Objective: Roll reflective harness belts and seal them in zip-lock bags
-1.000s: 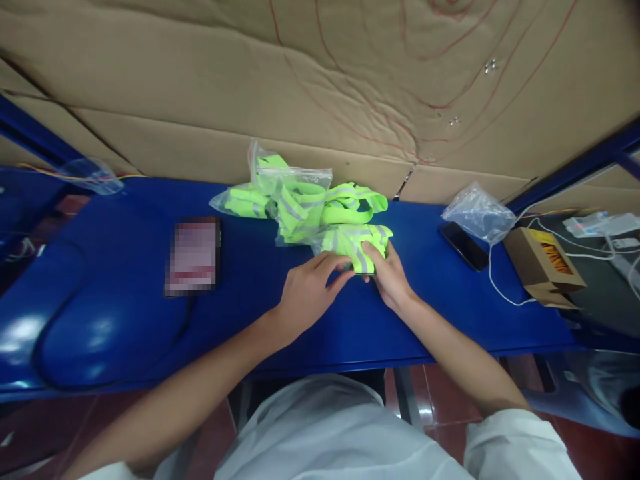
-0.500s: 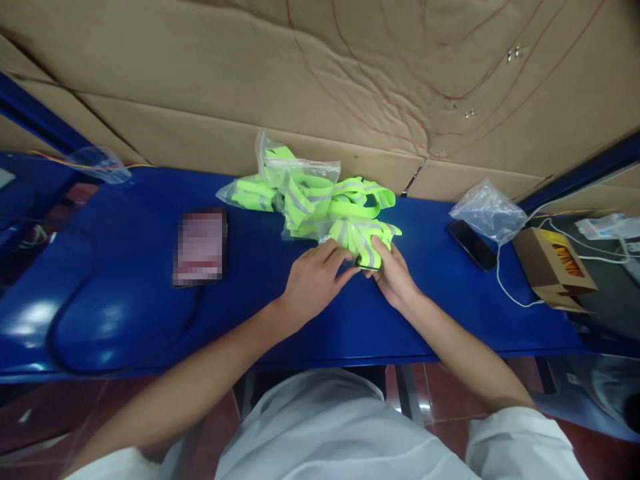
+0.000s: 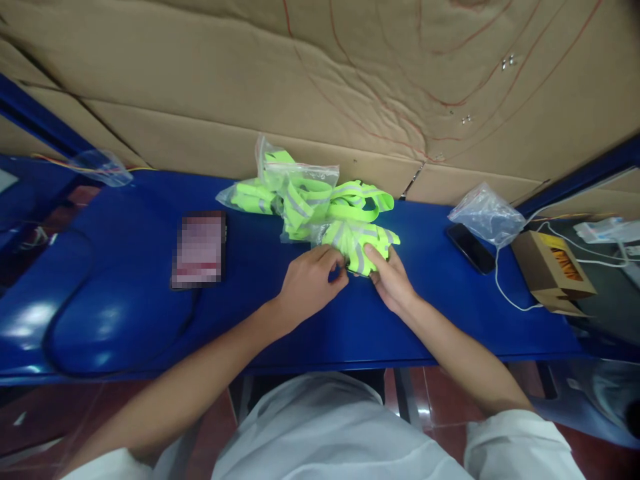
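Note:
A bundle of neon-yellow reflective strap (image 3: 361, 241) with grey stripes lies between my hands. My right hand (image 3: 394, 280) grips its right side, thumb on top and fingers underneath. At the bundle's lower left edge my left hand (image 3: 315, 280) is closed with thumb and fingertips pinched together; what sits in the pinch is too small to make out. Just behind, more neon strap (image 3: 363, 200) lies in loops. Clear zip bags (image 3: 310, 175) with neon strap inside rest to the left of it.
A blue table (image 3: 320, 340) carries a tablet-like device (image 3: 199, 250) with a blurred screen at left. On the right are a black phone (image 3: 470, 248), a clear plastic bag (image 3: 487, 213), a white cable and an open cardboard box (image 3: 553, 272). Cardboard panels (image 3: 225, 80) stand behind.
My left thumb has drawn back from the bundle's front edge and curled against the fingers. The bundle has turned slightly, and my right thumb has shifted a little left and down on it.

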The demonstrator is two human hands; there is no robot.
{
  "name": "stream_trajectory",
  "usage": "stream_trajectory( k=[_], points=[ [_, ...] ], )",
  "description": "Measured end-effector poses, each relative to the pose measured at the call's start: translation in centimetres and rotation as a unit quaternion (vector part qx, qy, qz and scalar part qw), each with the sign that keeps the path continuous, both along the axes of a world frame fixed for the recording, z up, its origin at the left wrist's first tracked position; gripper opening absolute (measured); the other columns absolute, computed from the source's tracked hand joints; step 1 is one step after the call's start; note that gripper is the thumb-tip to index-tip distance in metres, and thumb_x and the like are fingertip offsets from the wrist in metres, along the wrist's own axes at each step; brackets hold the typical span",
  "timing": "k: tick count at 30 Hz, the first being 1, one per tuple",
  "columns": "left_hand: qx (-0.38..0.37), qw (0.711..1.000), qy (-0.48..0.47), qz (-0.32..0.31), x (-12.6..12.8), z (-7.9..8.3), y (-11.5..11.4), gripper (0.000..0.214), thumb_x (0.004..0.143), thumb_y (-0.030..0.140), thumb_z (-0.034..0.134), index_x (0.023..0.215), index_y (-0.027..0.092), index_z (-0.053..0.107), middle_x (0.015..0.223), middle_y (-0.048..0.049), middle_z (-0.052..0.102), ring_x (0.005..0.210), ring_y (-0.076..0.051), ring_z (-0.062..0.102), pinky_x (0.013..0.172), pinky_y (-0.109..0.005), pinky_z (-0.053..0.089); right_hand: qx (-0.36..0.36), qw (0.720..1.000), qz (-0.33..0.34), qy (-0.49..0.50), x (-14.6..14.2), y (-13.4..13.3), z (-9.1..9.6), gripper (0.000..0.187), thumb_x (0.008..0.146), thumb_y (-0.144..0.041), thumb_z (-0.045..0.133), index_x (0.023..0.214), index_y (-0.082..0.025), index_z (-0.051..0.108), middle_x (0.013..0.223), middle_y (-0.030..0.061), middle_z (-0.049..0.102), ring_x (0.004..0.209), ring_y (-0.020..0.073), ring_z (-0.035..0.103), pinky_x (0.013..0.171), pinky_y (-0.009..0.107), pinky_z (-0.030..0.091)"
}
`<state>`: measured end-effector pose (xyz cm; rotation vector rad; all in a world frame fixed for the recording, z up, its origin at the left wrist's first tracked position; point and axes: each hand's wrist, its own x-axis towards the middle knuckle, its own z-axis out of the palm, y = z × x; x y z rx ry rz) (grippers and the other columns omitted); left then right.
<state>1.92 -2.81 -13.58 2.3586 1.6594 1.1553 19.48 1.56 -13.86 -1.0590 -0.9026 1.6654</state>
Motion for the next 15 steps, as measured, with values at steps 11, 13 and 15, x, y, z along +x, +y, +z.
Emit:
stream_trajectory(
  k=[11,13,15],
  points=[
    [0.142,0.99,-0.005,0.002,2.0,-0.2,-0.9,0.016,0.086,0.011,0.06,0.073,0.02,0.054,0.065,0.0032,0.062,0.06,-0.012,0.059,0.06,-0.026,0.043,0.135,0.974,-0.119,-0.137,-0.9,-0.6,-0.7,0.05,0.083,-0.05,0.082,0.115,-0.023,0.057,0.109,0.0051,0.071,0.091,0.019,0.068,0.079,0.033,0.059],
    [0.135,0.99,-0.026,0.018,2.3,-0.3,-0.8,0.016,0.085,0.013,0.061,0.074,0.02,0.054,0.064,0.0039,0.061,0.058,-0.012,0.059,0.058,-0.026,0.042,0.149,0.968,-0.116,-0.164,-0.9,-0.7,-0.4,0.049,0.084,-0.052,0.08,0.114,-0.023,0.055,0.107,0.0058,0.07,0.091,0.0201,0.068,0.081,0.034,0.058],
    [0.144,0.989,-0.023,0.026,2.5,-0.4,-0.8,0.016,0.085,0.013,0.06,0.073,0.021,0.053,0.064,0.0043,0.059,0.057,-0.011,0.058,0.058,-0.026,0.042,0.182,0.954,-0.124,-0.201,-0.8,-0.9,-0.3,0.051,0.084,-0.053,0.079,0.115,-0.023,0.053,0.109,0.007,0.069,0.096,0.0217,0.068,0.087,0.037,0.058]
  ],
)
